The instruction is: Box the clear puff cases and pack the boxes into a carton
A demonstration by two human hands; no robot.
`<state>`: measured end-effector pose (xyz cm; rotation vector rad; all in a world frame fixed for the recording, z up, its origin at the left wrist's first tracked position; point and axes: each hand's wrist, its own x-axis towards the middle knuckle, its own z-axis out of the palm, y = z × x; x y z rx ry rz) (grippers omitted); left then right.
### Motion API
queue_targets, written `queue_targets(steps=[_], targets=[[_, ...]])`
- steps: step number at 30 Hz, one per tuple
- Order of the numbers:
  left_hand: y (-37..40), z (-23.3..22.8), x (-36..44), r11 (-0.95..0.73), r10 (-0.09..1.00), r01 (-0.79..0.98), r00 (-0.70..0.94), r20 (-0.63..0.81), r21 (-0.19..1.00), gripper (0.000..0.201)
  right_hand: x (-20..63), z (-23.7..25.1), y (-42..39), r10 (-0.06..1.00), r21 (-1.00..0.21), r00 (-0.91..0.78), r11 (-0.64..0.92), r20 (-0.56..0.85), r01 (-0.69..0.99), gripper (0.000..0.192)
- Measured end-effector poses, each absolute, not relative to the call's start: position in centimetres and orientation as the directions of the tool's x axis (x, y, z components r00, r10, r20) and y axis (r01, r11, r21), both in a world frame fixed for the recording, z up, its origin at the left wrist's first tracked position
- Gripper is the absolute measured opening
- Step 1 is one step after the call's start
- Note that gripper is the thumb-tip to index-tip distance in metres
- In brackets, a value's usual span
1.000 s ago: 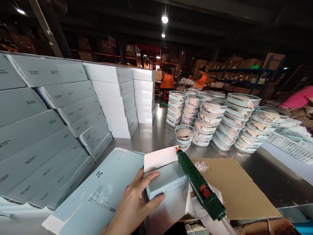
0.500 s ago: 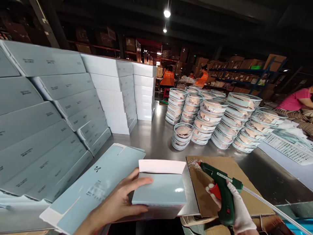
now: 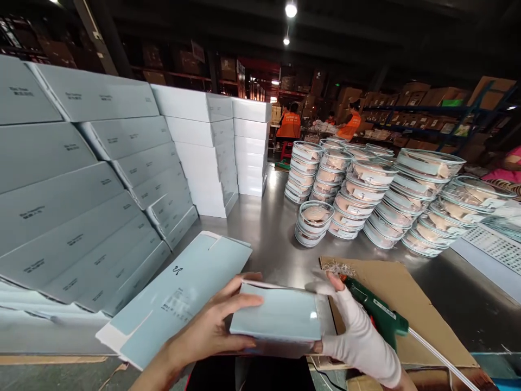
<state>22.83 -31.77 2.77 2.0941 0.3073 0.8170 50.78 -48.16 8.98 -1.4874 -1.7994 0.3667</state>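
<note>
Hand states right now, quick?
Left hand: holding the light-blue box.
Right hand: gloved, spread at the light-blue box's right end; whether it grips cannot be told.

Round clear containers [image 3: 361, 209] stacked on metal bench [image 3: 266, 222], R of ctr; white perforated basket [image 3: 494, 243] far R. Bkgd: blue shelving [image 3: 419, 109] w/ cartons [image 3: 433, 98], ppl [image 3: 290, 125] in orange vests [image 3: 349, 128], lamps [image 3: 291, 10] overhead.

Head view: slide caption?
Bare left hand holds a light-blue carton, gloved right hand at its right end; green hot-glue gun on cardboard.
</note>
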Motion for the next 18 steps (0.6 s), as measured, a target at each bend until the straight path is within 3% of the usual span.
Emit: queue_targets(steps=[5, 7, 12, 16, 18], targets=[[-32.7, 1.0, 24.3, -0.590, 0.514, -0.448, 0.433, 0.740, 0.672, 0.060, 50.0, 9.2, -48.1, 0.886, -0.599, -0.102, 0.387, 0.453, 0.700, 0.077], [-32.7, 1.4, 24.0, -0.655, 0.461, -0.382, 0.481, 0.746, 0.651, 0.055, 49.2, 9.5, -47.7, 0.871, -0.584, -0.187, 0.449, 0.453, 0.676, 0.072], [-32.3, 4.4, 22.5, -0.814, 0.311, -0.089, 0.768, 0.560, 0.574, 0.031, 47.9, 9.7, -46.5, 0.792, -0.384, -0.363, 0.571, 0.491, 0.726, 0.072], [-32.2, 4.8, 22.7, -0.757, 0.327, -0.150, 0.756, 0.567, 0.636, 0.029, 49.0, 8.6, -47.1, 0.831, -0.422, -0.299, 0.508, 0.468, 0.751, 0.062], [-32.1, 3.8, 22.9, -0.676, 0.416, -0.204, 0.687, 0.595, 0.708, 0.025, 49.3, 7.6, -47.8, 0.837, -0.442, -0.177, 0.438, 0.517, 0.783, 0.066]])
